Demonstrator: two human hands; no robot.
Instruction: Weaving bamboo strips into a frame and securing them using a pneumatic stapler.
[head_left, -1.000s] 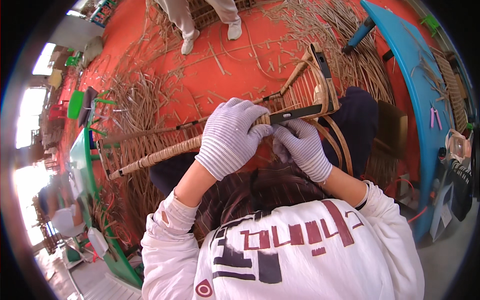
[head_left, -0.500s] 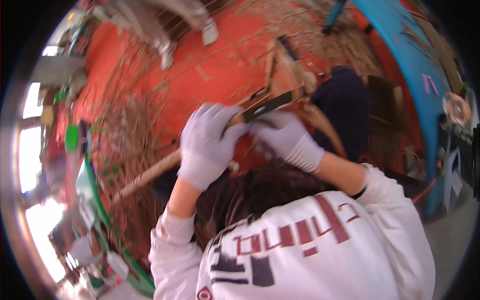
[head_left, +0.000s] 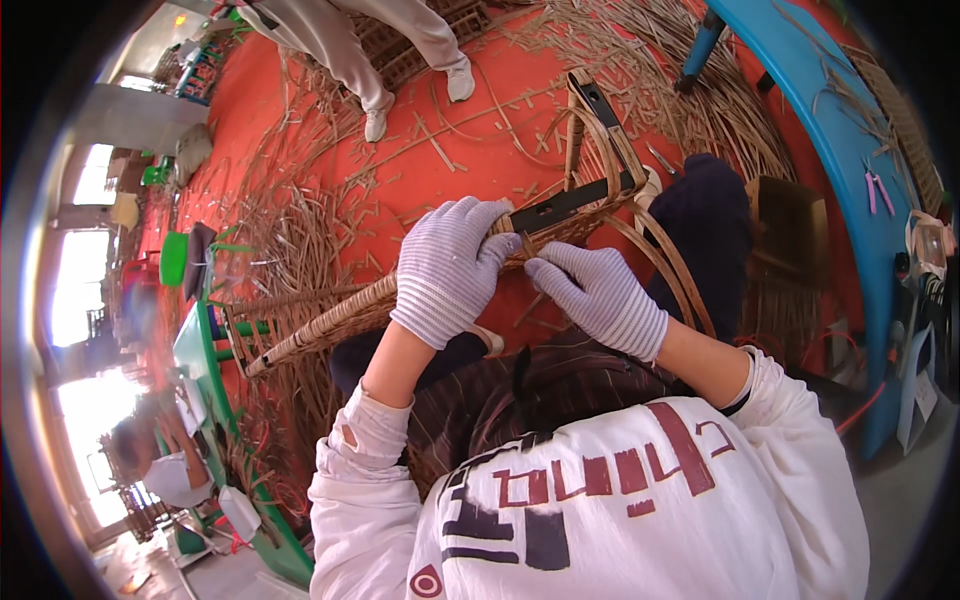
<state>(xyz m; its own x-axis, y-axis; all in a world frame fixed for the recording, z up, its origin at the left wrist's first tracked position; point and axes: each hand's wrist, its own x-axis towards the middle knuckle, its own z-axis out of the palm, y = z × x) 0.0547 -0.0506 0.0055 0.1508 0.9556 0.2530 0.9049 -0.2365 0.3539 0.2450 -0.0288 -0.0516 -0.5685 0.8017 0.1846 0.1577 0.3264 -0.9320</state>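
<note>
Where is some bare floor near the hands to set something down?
The barest patch of orange floor lies beyond the left hand, between it and a standing person's white shoes; only a few strips cross it. The cane piles at left and beyond the woven frame are crowded.

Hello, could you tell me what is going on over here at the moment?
A person in striped work gloves is handling a long wicker-wrapped frame piece held across their lap. The left hand grips around the wrapped bar, while the right hand pinches a strand beside it, where the wrapping meets the bare dark frame. Loose cane strips litter the orange floor. Another person's legs stand nearby.
</note>
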